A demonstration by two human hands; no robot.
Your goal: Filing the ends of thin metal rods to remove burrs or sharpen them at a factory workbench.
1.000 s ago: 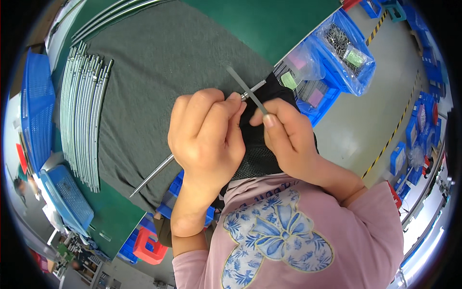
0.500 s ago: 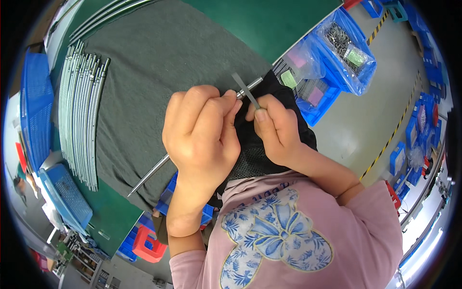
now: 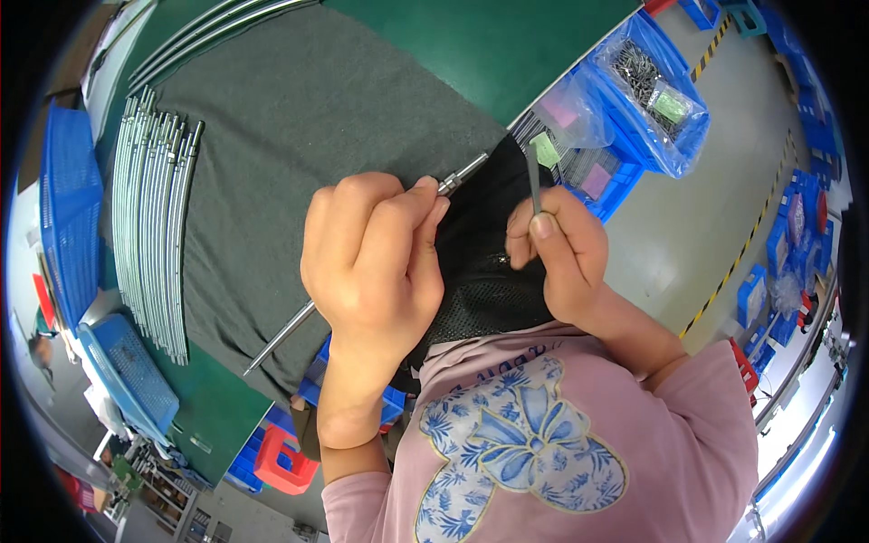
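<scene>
My left hand point(image 3: 371, 258) is closed round a slim metal rod point(image 3: 282, 337). The rod slants from lower left to upper right, and its stepped tip sticks out past my thumb and forefinger. In my right hand point(image 3: 570, 249) a thin, flat grey metal strip point(image 3: 534, 176) is pinched between thumb and fingers, pointing up. It stands apart from the rod, to the right of its tip. The strip's lower end is hidden in my grip. Beneath both hands lie a dark grey cloth point(image 3: 308, 109) and black fabric over my lap.
Many similar metal rods point(image 3: 154, 235) lie in a row on the cloth at left, with longer ones at the far left. Blue baskets point(image 3: 68, 208) stand beyond them. On the right are blue bins point(image 3: 665, 63) with small metal parts and bundled rods. A red stool point(image 3: 285, 462) stands below.
My right hand has moved right with the strip, away from the rod's tip, and the strip has turned more upright. My left hand has barely shifted, still holding the rod.
</scene>
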